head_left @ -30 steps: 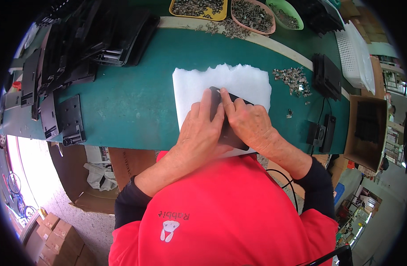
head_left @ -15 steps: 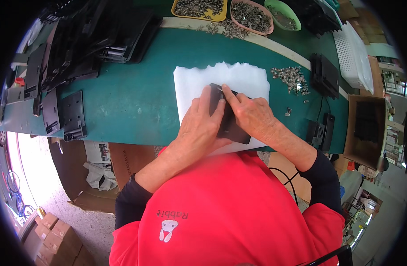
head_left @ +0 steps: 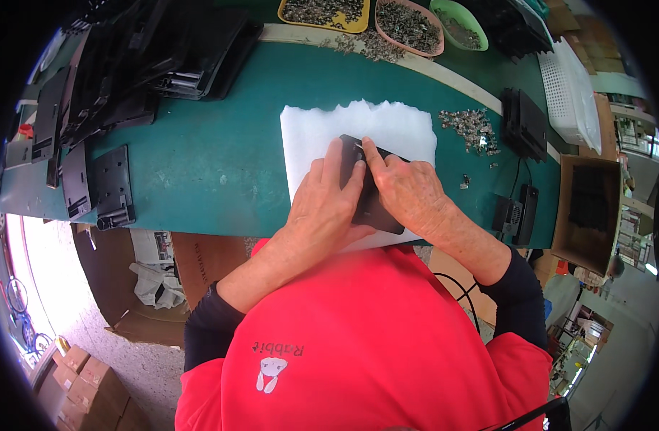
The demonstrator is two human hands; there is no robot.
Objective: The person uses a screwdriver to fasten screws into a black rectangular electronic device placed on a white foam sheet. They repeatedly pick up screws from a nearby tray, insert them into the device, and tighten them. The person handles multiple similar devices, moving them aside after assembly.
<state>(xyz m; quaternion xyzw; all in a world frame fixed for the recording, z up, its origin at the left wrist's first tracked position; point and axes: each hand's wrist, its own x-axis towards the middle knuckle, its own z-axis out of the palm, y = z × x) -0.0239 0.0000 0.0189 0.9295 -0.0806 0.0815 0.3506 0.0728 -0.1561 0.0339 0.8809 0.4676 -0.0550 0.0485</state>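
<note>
A black plastic panel [head_left: 373,214] lies tilted on a white foam sheet [head_left: 405,127] in front of me. My left hand [head_left: 325,197] is closed on the panel's left side, its index finger reaching the far end and its thumb along the near end. My right hand [head_left: 410,188] rests over the right side, fingers curled. Its index fingertip presses on the far edge, beside a small shiny spot [head_left: 359,146] too small to name. The right thumb is hidden under the hand.
Loose small metal parts [head_left: 470,131] lie right of the foam. Behind stand a yellow tray [head_left: 363,26], a pink bowl [head_left: 437,50] and a green bowl [head_left: 480,44] of such parts. Black plastic housings [head_left: 114,183] fill the left side. An open carton [head_left: 563,208] is at the right.
Both hands stay on the panel in nearly the same place. The right hand has turned slightly, its index finger still at the far edge. The whole view has shifted a little.
</note>
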